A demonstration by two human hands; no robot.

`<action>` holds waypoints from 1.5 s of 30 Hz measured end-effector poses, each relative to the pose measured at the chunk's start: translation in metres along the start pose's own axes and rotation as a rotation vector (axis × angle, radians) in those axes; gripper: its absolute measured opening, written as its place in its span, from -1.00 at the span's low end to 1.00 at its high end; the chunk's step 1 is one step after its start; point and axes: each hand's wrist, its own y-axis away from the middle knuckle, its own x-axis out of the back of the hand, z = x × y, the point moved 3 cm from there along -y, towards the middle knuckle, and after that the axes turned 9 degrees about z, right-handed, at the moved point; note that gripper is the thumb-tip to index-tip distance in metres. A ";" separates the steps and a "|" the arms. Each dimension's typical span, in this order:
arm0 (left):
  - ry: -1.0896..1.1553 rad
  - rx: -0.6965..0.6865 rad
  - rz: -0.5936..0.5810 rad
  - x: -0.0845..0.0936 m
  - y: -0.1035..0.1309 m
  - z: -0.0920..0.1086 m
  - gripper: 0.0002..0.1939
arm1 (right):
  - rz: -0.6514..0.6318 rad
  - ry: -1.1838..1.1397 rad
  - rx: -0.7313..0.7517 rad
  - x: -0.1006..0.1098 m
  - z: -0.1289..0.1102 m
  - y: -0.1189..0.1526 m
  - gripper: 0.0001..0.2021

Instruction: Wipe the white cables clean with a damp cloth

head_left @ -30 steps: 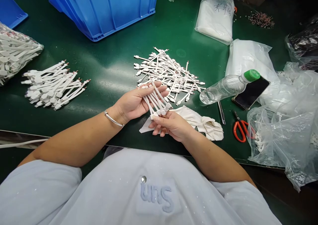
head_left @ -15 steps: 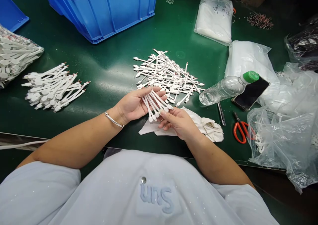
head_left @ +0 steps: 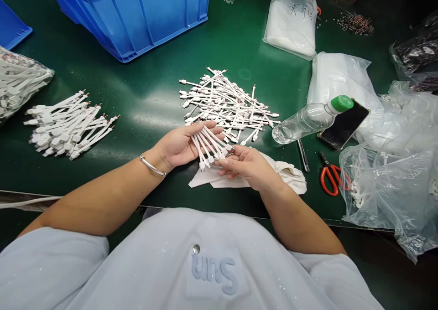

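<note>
A fan of several short white cables [head_left: 209,145] lies across my left hand [head_left: 179,147], the thumb over their upper ends and the fingers beneath. My right hand [head_left: 247,166] pinches the connector ends at the fan's right side between thumb and fingers. Just beyond my hands spreads a loose pile of similar white cables [head_left: 226,102]. Another heap of white cables [head_left: 68,123] lies to the left, its bare reddish wire ends pointing right. Under my right hand are a white paper sheet [head_left: 201,177] and a crumpled white cloth [head_left: 290,175].
On the right are a water bottle [head_left: 301,123], a phone [head_left: 344,125], a pen [head_left: 303,155], red-handled cutters [head_left: 329,178] and clear plastic bags [head_left: 390,182]. A blue crate [head_left: 137,18] stands at the back, and a bag of cables [head_left: 20,82] at far left, on the green table [head_left: 143,91].
The view has shifted slightly. My right thumb and fingers have eased a little away from the lower connectors, while both hands keep the same fan of cables.
</note>
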 end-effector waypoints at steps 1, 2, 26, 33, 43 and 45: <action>-0.004 -0.005 0.011 0.000 0.000 0.000 -0.75 | 0.003 0.002 -0.002 0.000 0.000 0.000 -0.67; -0.009 -0.008 0.018 0.000 0.000 0.001 -0.75 | 0.005 0.001 -0.005 0.000 -0.001 0.000 -0.67; -0.035 -0.085 -0.024 0.002 0.004 0.003 -0.80 | 0.077 0.075 0.135 0.004 -0.008 0.004 -0.55; -0.033 -0.055 -0.022 0.000 0.004 0.004 -0.79 | 0.243 0.282 0.274 0.008 -0.008 0.005 -0.56; -0.048 -0.053 -0.057 0.000 0.004 0.002 -0.76 | 0.182 0.222 0.237 0.006 -0.006 0.000 -0.62; -0.049 -0.051 -0.061 0.001 0.004 0.002 -0.75 | 0.188 0.216 0.227 0.007 -0.006 0.000 -0.62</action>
